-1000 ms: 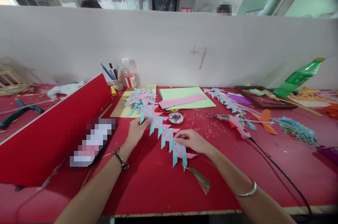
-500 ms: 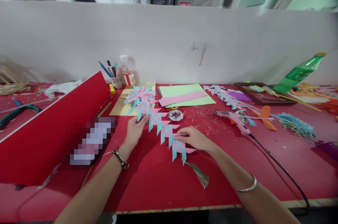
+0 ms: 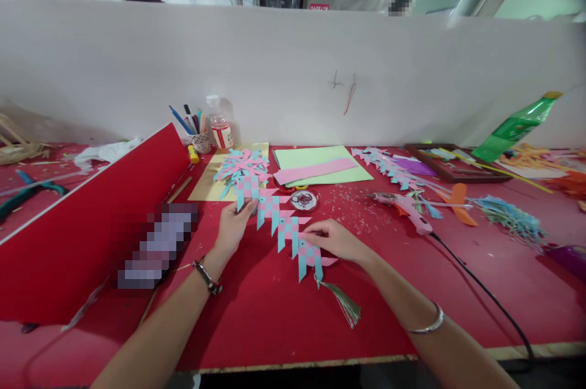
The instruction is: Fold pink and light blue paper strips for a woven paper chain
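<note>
A chain of woven pink and light-blue paper fish [image 3: 288,229] stretches slantwise above the red tabletop between my hands. My left hand [image 3: 235,224] pinches the chain at its upper left end. Lower down, my right hand [image 3: 336,239] is closed on the edge of the lowest fish, fingertips together. From that end hangs an olive-green tassel [image 3: 347,305]. Behind the chain lies a heap of pink and blue paper strips [image 3: 245,166]. A small reel of dark thread [image 3: 303,200] sits just beyond the middle of the chain.
A pink glue gun [image 3: 407,209] with a black cord lies to the right. Another paper fish chain [image 3: 389,166] rests behind it. At left are a red board [image 3: 91,230] and a blurred phone [image 3: 158,248]. Green paper [image 3: 320,157], a pen cup [image 3: 200,141] and a green bottle [image 3: 515,126] stand farther back.
Both hands keep their grip on the fish chain, almost in place. The whole view has shifted very slightly; nothing was let go.
</note>
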Demonstrator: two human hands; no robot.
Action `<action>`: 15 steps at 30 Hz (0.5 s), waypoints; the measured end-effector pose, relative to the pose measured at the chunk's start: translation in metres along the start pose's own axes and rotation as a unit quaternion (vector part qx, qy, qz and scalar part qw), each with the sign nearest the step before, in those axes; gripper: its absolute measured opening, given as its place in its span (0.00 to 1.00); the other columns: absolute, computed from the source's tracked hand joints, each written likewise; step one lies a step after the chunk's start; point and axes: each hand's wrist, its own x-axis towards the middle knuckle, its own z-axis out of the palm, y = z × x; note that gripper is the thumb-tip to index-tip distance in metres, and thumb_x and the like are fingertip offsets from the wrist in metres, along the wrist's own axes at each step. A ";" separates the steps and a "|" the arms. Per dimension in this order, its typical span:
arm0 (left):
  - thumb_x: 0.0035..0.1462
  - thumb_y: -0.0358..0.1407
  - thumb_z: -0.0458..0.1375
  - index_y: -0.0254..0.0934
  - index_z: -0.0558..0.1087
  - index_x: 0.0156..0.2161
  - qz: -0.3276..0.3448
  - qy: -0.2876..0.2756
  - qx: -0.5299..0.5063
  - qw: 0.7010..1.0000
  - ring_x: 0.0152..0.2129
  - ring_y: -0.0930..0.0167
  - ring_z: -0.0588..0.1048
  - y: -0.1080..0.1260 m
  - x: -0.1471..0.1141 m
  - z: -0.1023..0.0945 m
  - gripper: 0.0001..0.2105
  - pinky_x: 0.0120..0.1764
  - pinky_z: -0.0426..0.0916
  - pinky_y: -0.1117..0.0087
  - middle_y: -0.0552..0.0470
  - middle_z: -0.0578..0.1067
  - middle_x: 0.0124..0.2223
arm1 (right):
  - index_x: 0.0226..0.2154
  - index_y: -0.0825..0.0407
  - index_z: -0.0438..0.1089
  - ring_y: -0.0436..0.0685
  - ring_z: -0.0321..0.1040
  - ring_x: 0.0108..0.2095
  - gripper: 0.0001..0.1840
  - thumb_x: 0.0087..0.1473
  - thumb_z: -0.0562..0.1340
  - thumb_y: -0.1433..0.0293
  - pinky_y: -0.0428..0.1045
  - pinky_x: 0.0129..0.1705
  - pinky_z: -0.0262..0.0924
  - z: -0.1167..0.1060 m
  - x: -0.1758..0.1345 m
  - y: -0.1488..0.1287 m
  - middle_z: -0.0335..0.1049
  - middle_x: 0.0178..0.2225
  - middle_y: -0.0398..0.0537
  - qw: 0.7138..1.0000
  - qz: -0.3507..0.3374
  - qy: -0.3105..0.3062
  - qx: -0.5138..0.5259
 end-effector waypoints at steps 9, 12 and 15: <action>0.42 0.43 0.57 0.33 0.71 0.25 0.031 -0.030 0.061 0.997 0.21 0.75 0.66 0.000 -0.005 0.006 0.13 0.27 0.61 0.75 0.55 0.70 0.22 | 0.25 0.58 0.68 0.47 0.55 0.22 0.17 0.46 0.55 0.60 0.43 0.24 0.50 0.006 0.002 0.004 0.62 0.21 0.43 0.999 0.014 0.034 0.012; 0.45 0.45 0.53 0.34 0.71 0.23 0.093 -0.051 0.235 0.966 0.22 0.71 0.68 0.021 -0.002 -0.008 0.15 0.27 0.60 0.74 0.53 0.70 0.22 | 0.24 0.58 0.67 0.46 0.53 0.21 0.17 0.46 0.54 0.60 0.43 0.23 0.48 0.006 0.004 0.008 0.60 0.19 0.42 0.998 0.005 0.058 0.007; 0.45 0.44 0.53 0.36 0.71 0.27 0.164 -0.004 0.486 0.858 0.32 0.66 0.68 0.050 0.005 -0.046 0.13 0.36 0.58 0.69 0.50 0.71 0.27 | 0.23 0.57 0.66 0.46 0.50 0.20 0.17 0.46 0.54 0.59 0.42 0.22 0.46 0.005 0.004 0.008 0.55 0.18 0.40 0.997 -0.005 0.077 0.001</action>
